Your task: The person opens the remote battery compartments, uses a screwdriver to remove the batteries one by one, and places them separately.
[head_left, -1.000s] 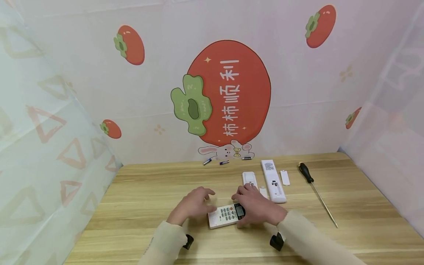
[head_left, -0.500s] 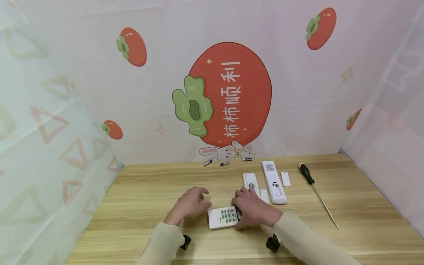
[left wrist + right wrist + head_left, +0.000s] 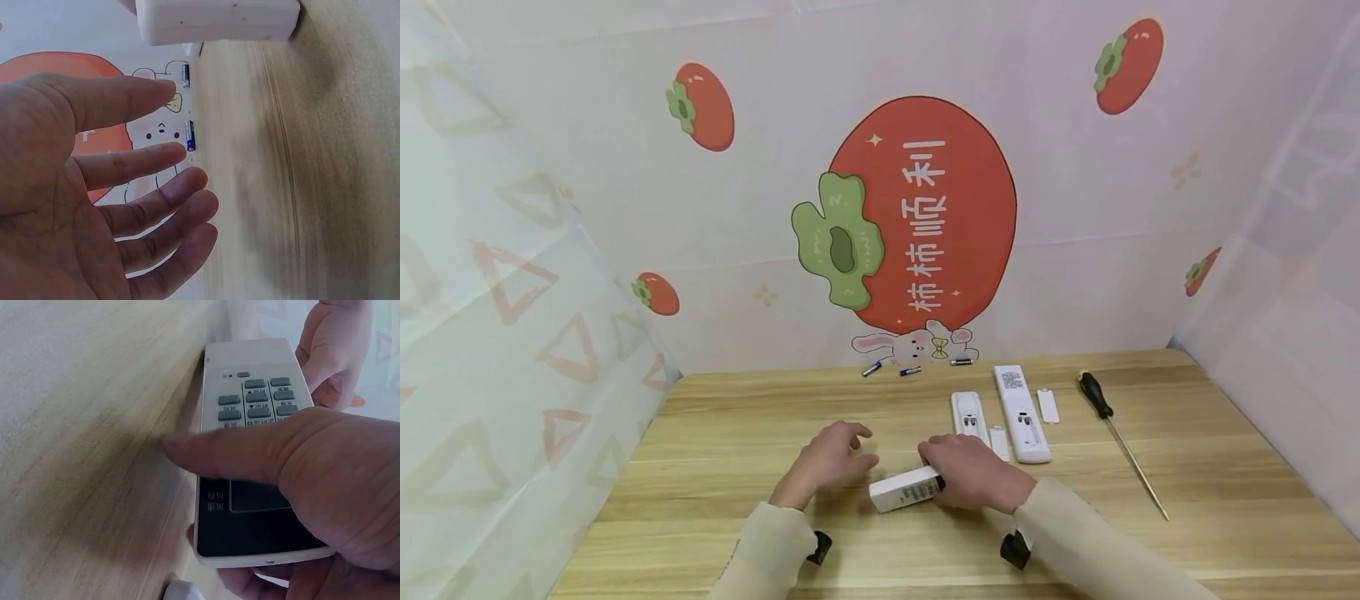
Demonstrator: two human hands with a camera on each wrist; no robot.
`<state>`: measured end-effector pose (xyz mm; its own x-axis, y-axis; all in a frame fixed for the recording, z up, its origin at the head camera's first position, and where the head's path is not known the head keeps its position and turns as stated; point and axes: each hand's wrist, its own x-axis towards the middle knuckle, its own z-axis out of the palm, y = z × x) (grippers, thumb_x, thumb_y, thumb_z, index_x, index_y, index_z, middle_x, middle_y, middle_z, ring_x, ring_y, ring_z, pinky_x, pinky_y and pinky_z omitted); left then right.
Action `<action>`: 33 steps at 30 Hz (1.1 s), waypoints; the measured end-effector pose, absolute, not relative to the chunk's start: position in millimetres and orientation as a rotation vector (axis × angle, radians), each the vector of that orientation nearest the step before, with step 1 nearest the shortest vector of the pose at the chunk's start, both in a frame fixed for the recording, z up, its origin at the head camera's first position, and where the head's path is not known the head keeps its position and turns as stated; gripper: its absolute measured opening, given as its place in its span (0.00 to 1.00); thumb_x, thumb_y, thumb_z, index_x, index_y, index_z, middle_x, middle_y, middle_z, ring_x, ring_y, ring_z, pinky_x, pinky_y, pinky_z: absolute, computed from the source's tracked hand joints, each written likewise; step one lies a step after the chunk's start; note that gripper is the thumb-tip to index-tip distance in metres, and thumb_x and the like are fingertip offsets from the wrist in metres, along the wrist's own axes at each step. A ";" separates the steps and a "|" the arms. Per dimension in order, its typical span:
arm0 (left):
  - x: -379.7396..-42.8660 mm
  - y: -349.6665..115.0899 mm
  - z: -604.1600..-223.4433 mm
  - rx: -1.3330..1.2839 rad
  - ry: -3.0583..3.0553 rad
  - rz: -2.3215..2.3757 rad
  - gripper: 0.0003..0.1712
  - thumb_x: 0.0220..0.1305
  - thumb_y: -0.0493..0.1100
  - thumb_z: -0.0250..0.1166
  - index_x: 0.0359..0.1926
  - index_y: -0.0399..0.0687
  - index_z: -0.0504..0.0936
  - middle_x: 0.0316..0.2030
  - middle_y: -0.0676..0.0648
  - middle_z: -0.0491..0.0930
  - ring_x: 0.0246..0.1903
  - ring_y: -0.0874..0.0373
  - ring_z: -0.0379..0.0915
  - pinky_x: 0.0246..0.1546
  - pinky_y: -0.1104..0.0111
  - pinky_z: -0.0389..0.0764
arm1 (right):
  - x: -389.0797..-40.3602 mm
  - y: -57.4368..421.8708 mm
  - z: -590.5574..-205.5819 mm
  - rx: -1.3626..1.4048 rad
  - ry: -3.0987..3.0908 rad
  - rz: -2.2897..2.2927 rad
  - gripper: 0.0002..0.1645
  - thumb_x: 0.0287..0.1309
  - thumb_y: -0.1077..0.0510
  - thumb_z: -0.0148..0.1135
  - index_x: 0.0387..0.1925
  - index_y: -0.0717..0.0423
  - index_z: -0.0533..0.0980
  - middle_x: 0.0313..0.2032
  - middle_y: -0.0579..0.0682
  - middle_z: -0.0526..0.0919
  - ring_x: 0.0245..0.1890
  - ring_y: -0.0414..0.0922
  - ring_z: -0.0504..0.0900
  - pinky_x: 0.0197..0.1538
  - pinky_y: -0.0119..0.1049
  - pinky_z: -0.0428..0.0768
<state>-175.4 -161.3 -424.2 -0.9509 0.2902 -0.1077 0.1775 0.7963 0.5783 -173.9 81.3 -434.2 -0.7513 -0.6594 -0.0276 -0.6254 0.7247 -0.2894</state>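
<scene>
A white remote control with grey buttons and a dark screen end is tipped up on its long side at the table's front middle. My right hand grips it by the screen end. In the right wrist view, the thumb lies across the face of the remote control and other fingers are behind it. Just left of its far end, my left hand is held with fingers spread and relaxed, apart from it. The left wrist view has that hand holding nothing, below the white end of the remote control.
Behind my right hand lie a small remote and a long remote, backs up, battery bays uncovered. Their covers lie alongside. A screwdriver is at the right. Loose batteries lie along the back edge.
The remote control has gone from lying flat, face up, to tilted on its side in my right hand. My left hand has drawn slightly left, away from it.
</scene>
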 end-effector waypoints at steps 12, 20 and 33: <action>-175.0 -158.6 -422.2 0.379 2.799 0.853 0.25 0.64 0.46 0.71 0.58 0.38 0.81 0.46 0.39 0.83 0.47 0.42 0.79 0.43 0.44 0.79 | -172.6 76.4 -434.4 -1.101 2.807 -0.318 0.28 0.44 0.70 0.71 0.44 0.48 0.70 0.33 0.40 0.73 0.35 0.42 0.72 0.45 0.44 0.75; -175.0 -155.1 -423.3 0.354 2.778 0.865 0.25 0.64 0.47 0.71 0.57 0.38 0.82 0.46 0.39 0.82 0.47 0.43 0.78 0.44 0.44 0.79 | -170.1 77.8 -435.2 -1.056 2.731 -0.295 0.40 0.34 0.65 0.81 0.52 0.47 0.73 0.42 0.43 0.77 0.44 0.43 0.75 0.53 0.46 0.76; -172.7 -147.5 -425.7 0.386 2.737 0.875 0.24 0.65 0.46 0.71 0.57 0.37 0.82 0.47 0.39 0.81 0.48 0.43 0.77 0.46 0.43 0.78 | -173.7 88.0 -434.8 -1.021 2.601 -0.414 0.42 0.37 0.55 0.84 0.57 0.45 0.74 0.46 0.39 0.76 0.46 0.39 0.74 0.57 0.47 0.76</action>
